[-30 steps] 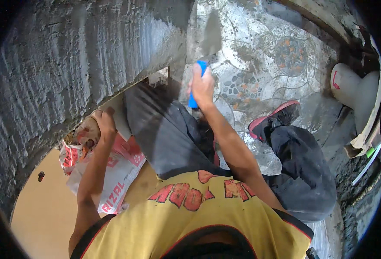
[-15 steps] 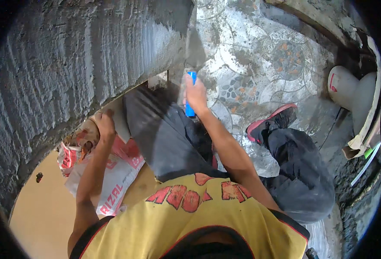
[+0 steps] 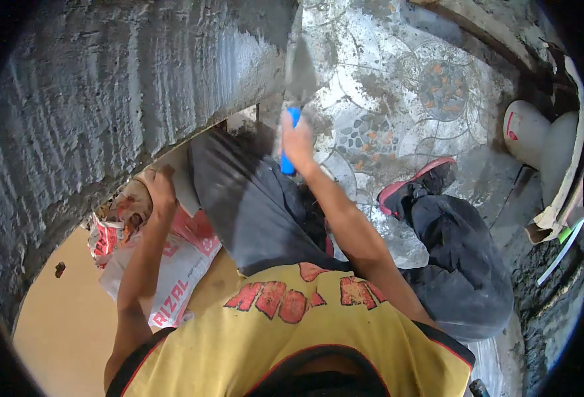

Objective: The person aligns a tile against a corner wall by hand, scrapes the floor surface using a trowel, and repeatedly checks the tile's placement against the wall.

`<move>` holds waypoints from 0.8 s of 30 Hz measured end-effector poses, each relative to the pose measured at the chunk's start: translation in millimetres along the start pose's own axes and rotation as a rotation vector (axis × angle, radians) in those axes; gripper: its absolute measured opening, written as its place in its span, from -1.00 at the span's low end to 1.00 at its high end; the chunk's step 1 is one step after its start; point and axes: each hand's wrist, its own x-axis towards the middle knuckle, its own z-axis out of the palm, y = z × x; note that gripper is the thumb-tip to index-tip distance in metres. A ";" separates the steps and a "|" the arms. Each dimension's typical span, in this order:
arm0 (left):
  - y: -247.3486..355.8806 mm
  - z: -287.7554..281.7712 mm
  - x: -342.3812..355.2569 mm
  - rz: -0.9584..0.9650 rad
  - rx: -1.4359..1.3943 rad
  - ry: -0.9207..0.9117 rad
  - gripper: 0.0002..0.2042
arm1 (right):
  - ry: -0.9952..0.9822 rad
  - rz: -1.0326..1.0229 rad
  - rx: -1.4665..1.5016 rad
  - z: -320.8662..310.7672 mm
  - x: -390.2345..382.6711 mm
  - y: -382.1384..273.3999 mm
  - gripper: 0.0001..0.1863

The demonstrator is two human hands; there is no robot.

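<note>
My right hand (image 3: 297,140) is closed round the blue handle of a trowel (image 3: 301,76). The trowel's grey pointed blade reaches away from me, beside the corner of a rough cement-plastered surface (image 3: 139,79). Motion slightly blurs this hand. My left hand (image 3: 160,187) is closed at the lower edge of the plastered surface, next to a pale rounded thing (image 3: 184,185) and a crumpled brown-stained bag (image 3: 132,206). What its fingers grip is hidden. Below that forearm lies a white and red printed sack (image 3: 173,271).
Patterned tile floor (image 3: 398,99), smeared with cement, spreads ahead and right. My bent legs in dark trousers (image 3: 252,205) flank the work, with a pink-edged shoe (image 3: 417,185) at right. Pale pipe-like pieces (image 3: 530,135) stand at far right. A tan surface (image 3: 67,311) lies lower left.
My right hand and the trowel have shifted slightly, and the blade now shows more clearly. My left hand has stayed in place.
</note>
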 end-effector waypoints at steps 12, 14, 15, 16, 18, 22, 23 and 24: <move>7.7 5.7 -0.9 0.029 -0.035 -0.005 -0.85 | 0.007 0.046 -0.018 -16.6 19.3 -8.2 -0.46; 3.9 4.2 -2.8 0.029 -0.068 -0.008 -0.85 | 0.077 -0.003 0.027 -21.7 39.9 -19.6 -0.49; -2.7 -1.3 -1.2 0.041 -0.030 0.010 -0.85 | 0.094 -0.052 0.067 -25.4 40.4 -39.5 -0.51; -4.4 -2.3 0.5 0.056 0.007 0.023 -0.85 | 0.116 -0.103 0.106 -29.1 42.1 -52.2 -0.52; -5.0 1.5 3.4 0.046 0.009 0.024 -0.85 | 0.172 -0.130 0.076 -30.0 52.9 -45.5 -0.51; -4.1 2.6 4.6 0.066 0.049 -0.022 -0.86 | -0.052 0.033 -0.207 -30.8 44.3 -51.4 -0.54; -2.7 3.6 3.3 0.067 0.044 -0.015 -0.86 | -0.050 0.036 -0.162 -30.5 37.7 -64.4 -0.55; 5.8 8.9 -1.9 0.036 -0.009 0.031 -0.84 | -0.044 0.032 -0.164 -31.4 36.4 -68.4 -0.55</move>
